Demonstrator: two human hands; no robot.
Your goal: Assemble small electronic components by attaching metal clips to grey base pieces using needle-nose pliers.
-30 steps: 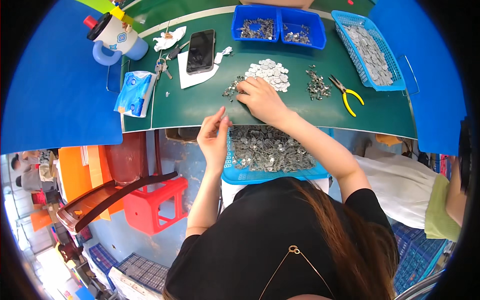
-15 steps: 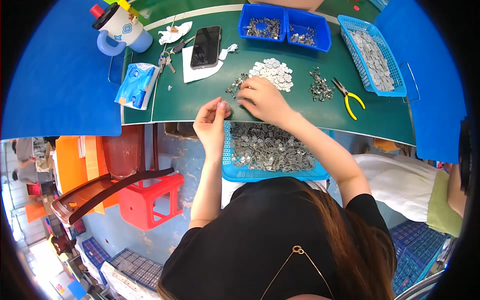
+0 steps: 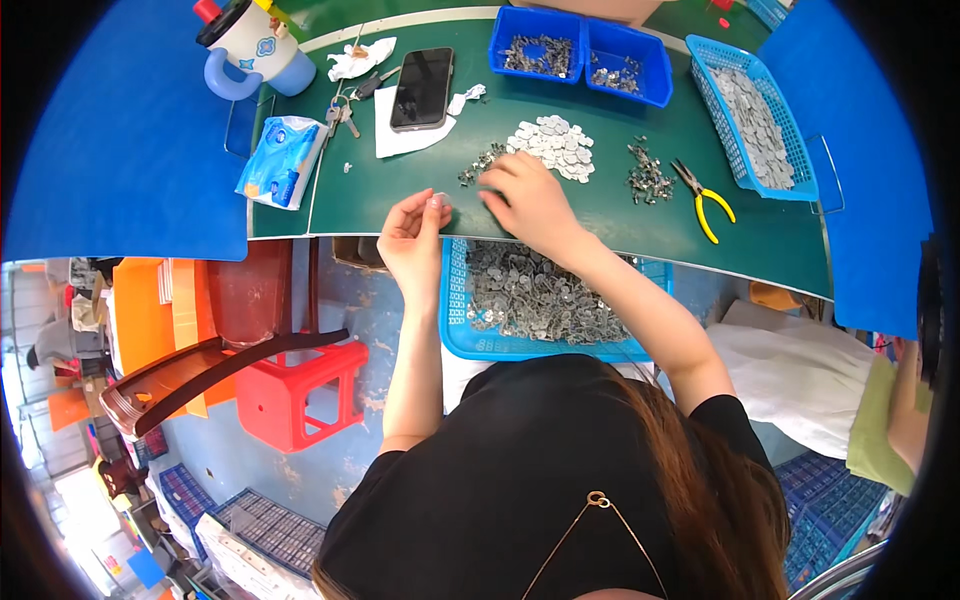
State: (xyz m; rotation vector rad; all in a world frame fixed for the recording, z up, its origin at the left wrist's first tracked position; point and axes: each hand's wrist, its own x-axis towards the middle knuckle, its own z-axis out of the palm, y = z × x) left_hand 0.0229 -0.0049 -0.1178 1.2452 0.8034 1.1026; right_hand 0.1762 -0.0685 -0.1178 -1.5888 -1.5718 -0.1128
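My left hand is closed in a pinch above the table's front edge. Between its thumb and fingertips is a small pale disc, largely covered by them. To its right, my right hand hangs low over the green table, fingers bent and thumb apart, with nothing visible in it. Its fingertips are beside a small heap of metal clips. Behind that hand spreads a pile of flat whitish discs. Below both hands, a light blue basket is filled with many small metal pieces.
Two blue bins with metal parts stand at the back. At right are another clip heap, yellow-handled pliers and a basket of discs. Leftward lie a phone, keys, a tissue pack and a tumbler.
The view has shifted slightly. Both hands keep nearly the same places; my left hand still pinches the disc, and my right hand stays by the clip heap.
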